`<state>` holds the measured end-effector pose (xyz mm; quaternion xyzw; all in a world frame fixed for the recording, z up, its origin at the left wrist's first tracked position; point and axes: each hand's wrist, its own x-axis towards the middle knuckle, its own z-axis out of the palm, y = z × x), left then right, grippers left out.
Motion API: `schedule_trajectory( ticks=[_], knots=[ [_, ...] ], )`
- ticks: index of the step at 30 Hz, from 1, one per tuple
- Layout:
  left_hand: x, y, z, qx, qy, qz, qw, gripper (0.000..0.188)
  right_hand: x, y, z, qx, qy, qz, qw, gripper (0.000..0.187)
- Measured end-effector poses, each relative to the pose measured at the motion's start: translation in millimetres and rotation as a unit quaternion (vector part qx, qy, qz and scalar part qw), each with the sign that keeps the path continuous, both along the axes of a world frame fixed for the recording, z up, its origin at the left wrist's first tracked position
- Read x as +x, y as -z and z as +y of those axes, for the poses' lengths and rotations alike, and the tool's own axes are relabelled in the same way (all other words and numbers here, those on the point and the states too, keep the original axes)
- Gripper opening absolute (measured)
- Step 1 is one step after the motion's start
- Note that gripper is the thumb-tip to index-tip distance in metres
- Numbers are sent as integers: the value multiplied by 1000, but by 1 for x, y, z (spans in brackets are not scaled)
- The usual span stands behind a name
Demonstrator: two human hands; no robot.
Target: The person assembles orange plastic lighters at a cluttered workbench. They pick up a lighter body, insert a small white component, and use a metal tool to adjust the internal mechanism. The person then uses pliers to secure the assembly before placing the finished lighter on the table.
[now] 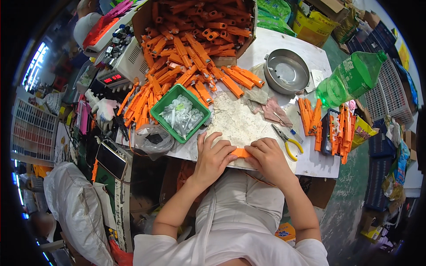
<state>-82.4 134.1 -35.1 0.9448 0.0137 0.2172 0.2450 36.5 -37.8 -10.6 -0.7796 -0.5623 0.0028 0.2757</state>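
While forearms rise from below, left hand (214, 156) and right hand (266, 155) curled, together pinching orange plastic piece (241, 153) at table edge (310, 166).

A white worktable (306, 164) is seen, its top scuffed grey in the middle. Directly on it are laid a heap of orange plastic parts (186, 66), a green tray (180, 113) of small clear pieces, a steel bowl (286, 71), yellow-handled pliers (287, 141), a green bottle (353, 77) and a crumpled rag (266, 108).
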Motion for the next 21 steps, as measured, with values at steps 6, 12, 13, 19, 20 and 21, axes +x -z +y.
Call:
schedule_trajectory(
  ticks=[6, 12, 13, 19, 20, 21],
  knots=[
    [6, -5, 2, 28, 13, 5, 999, 22, 38, -9, -13, -74, 25, 116, 990, 27],
    [5, -4, 1, 35, 22, 11, 999, 24, 51, -37, 11, -369, -51, -37, 927, 12],
    [4, -2, 0, 39, 21, 8, 999, 24, 46, -42, 16, -390, -61, -48, 918, 9],
    [1, 5, -3, 45, 19, -4, 999, 26, 34, -44, 17, -391, -52, -79, 916, 5],
    [1, 5, -4, 46, 14, -4, 999, 26, 33, -42, 17, -398, -50, -84, 912, 4],
    [0, 4, -5, 49, 10, -7, 999, 26, 30, -40, 17, -404, -47, -92, 909, 4]
  ],
)
